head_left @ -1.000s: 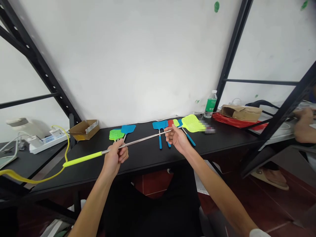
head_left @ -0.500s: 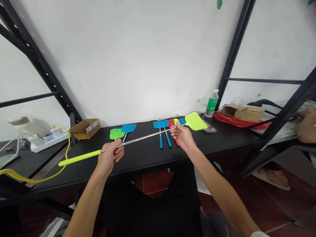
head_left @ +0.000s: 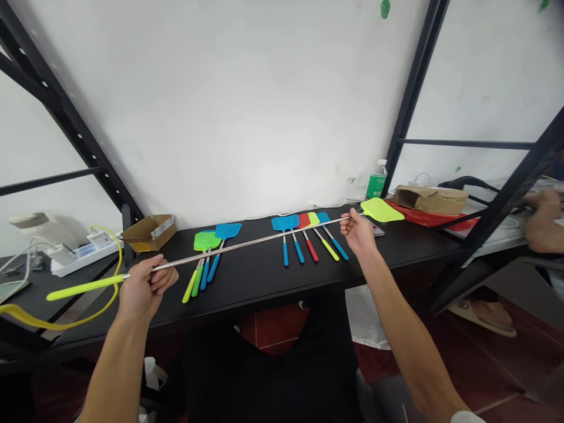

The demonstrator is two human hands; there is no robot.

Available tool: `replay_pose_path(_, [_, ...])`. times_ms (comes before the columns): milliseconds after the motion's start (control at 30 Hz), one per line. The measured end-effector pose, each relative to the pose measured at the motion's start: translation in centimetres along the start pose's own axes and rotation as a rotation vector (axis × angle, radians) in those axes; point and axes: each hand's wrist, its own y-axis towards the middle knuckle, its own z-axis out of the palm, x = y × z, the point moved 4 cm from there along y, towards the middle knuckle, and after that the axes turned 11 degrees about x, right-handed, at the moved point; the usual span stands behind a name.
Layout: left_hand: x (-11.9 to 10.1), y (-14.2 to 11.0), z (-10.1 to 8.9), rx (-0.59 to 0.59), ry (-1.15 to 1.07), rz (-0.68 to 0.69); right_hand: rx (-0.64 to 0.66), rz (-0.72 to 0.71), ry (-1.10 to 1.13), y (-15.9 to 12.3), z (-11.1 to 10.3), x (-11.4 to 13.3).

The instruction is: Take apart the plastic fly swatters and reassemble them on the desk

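Stretched across my view is a telescopic fly swatter (head_left: 251,241) with a long metal rod, a yellow-green handle and a perforated yellow-green head. My left hand (head_left: 144,286) is closed round the rod near the handle. Near the head, my right hand (head_left: 358,231) pinches the rod's other end. Below the rod, green and blue swatters (head_left: 207,239) lie fanned on the black table (head_left: 251,282), handles toward me. Further right lies a second fan, with blue swatters (head_left: 287,223), a red swatter (head_left: 311,244) and a yellow-green swatter (head_left: 328,245).
An open cardboard box (head_left: 150,232) stands at the left, beside a yellow cable (head_left: 120,258) and a white power strip (head_left: 86,255). A water bottle (head_left: 376,181) stands at the back right. A brown paper package (head_left: 430,199) lies on red plastic. Another person's hand (head_left: 546,223) shows far right.
My hands have moved apart, the left going left and the right going right. The swatter's rod is now longer, and its head has shifted right. More handles on the table are uncovered.
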Motion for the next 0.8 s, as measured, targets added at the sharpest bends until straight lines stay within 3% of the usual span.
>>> replay_pose_path(167, [0.5, -0.1, -1.2, 0.019, 0.015, -0.009, 0.007, 0.002, -0.012, 0.3, -0.6, 0.1])
replay_pose_path(400, [1.0, -0.2, -3.0, 0.006, 0.021, 0.004, 0.038, -0.001, 0.001, 0.4, 0.2, -1.2])
replay_pose_path(667, [0.0, -0.9, -5.9, -0.242, -0.010, 0.107, 0.208, 0.073, 0.049, 0.2, 0.7, -1.2])
replay_pose_path(800, [-0.3, -1.1, -5.9, -0.314, -0.029, 0.094, 0.231, 0.129, 0.066, -0.1, 0.9, -1.2])
